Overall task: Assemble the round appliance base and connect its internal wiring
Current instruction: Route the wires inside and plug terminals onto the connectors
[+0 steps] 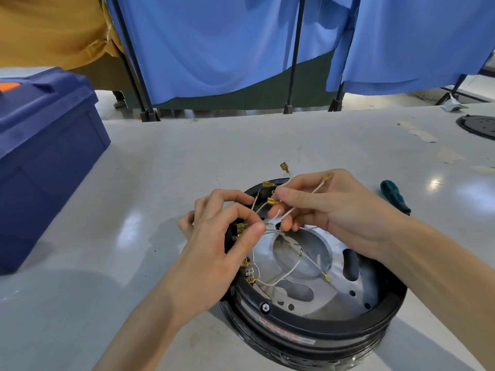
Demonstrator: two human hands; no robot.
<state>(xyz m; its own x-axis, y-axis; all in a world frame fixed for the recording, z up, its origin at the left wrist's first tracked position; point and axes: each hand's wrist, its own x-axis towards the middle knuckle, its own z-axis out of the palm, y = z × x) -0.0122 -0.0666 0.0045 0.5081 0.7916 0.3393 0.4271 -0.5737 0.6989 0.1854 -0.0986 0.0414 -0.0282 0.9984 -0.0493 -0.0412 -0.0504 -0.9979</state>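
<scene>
Item under work: a round black plastic appliance base [321, 326] with a silver metal inner plate [356, 287], standing open side up on the pale grey worktable [166, 167], low and centre in view. The plate sits inside the black ring, and a hex nut [265, 307] shows at the front rim, so the mechanical seating appears largely done. Wiring is judged incomplete. Thin white wires [278, 277] run to brass tabs [249, 275] at the left inner wall, but several brass spade terminals [273, 201] hang free above the base, and another lies loose on the plate. The left hand [214, 253] pinches one wire end between thumb and forefinger, close to the left-wall tabs. The right hand [329, 210] grips a bundle of the free wires, its fingers curled round them. A dark round disc [479, 125] at the far right of the table may be a cover not yet fitted; that cannot be confirmed. Clearance: a green-handled screwdriver [395, 195] lies just beside the right forearm and could be knocked. A dark blue plastic toolbox [45, 145] stands well apart to the left. Open table lies beyond the base as far as the black frame feet of the blue curtain screens [214, 44]. The table's near edge is out of view.
</scene>
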